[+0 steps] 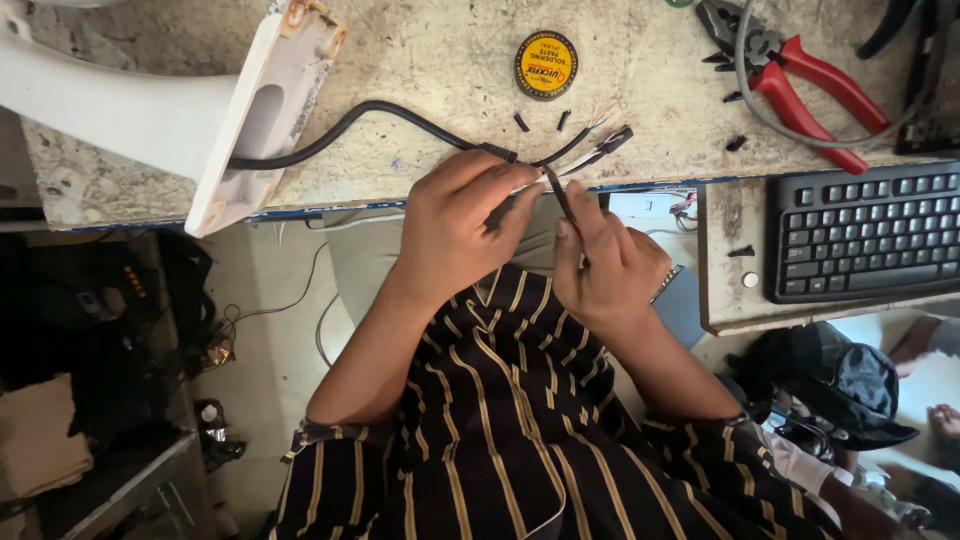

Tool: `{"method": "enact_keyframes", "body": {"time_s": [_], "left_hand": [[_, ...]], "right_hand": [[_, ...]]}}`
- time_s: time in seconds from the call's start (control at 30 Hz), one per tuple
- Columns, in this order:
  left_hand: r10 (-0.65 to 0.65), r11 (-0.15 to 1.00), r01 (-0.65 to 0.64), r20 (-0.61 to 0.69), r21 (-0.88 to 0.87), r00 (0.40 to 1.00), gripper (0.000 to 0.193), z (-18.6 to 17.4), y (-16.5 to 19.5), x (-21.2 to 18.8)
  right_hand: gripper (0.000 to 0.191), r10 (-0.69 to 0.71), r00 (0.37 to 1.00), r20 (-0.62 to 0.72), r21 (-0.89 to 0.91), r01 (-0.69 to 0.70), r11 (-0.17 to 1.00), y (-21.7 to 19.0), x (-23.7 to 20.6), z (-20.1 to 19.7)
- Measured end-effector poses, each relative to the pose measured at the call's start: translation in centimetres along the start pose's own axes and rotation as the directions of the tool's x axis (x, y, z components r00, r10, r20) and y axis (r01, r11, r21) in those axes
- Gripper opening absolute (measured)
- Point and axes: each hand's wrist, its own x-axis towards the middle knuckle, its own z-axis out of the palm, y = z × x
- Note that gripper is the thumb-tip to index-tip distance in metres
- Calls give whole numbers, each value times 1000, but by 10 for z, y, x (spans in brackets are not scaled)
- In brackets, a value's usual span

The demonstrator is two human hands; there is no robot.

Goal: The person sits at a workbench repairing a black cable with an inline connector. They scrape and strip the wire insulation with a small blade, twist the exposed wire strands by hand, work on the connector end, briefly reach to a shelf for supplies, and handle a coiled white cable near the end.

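The black cable [400,120] runs from the white appliance base [265,110] across the table [430,50] to its stripped end at the front edge, where thin wires [590,148] fan out. The left hand [455,225] pinches the cable right at the split, fingers curled tight around it. The right hand [605,265] closes on one dark strand [562,195], pulling it down off the table edge toward the striped shirt [510,420]. Small black insulation scraps [540,122] lie just beyond the wires, near a round yellow tin [546,65]. Further right, red-handled pliers [800,80] rest on the table, with a black keyboard [865,235] on the lower shelf beside them.
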Motion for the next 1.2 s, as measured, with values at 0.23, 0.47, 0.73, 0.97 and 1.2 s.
{"method": "enact_keyframes", "body": {"time_s": [0.23,0.47,0.73,0.97,1.2], "left_hand": [[0,1000,0,-5,-6,1000,22,1,-2,-1],[12,1000,-12,-21,-11,1000,22,2,-3,-2],[19,1000,-19,-34,4,999,21,3,-2,-2],[60,998,-59,-43,21,997,21,3,-4,-4],[144,987,-142,-22,80,989,23,3,-6,-7]], "right_hand": [[36,-64,997,-41,-52,62,997,-1,1,3],[25,-104,988,-111,-46,99,994,0,1,5],[18,-114,988,-106,-49,109,993,-1,1,4],[18,-100,989,-113,-36,96,995,-5,5,2],[17,-36,998,-51,-24,35,999,-8,13,-2]]}}
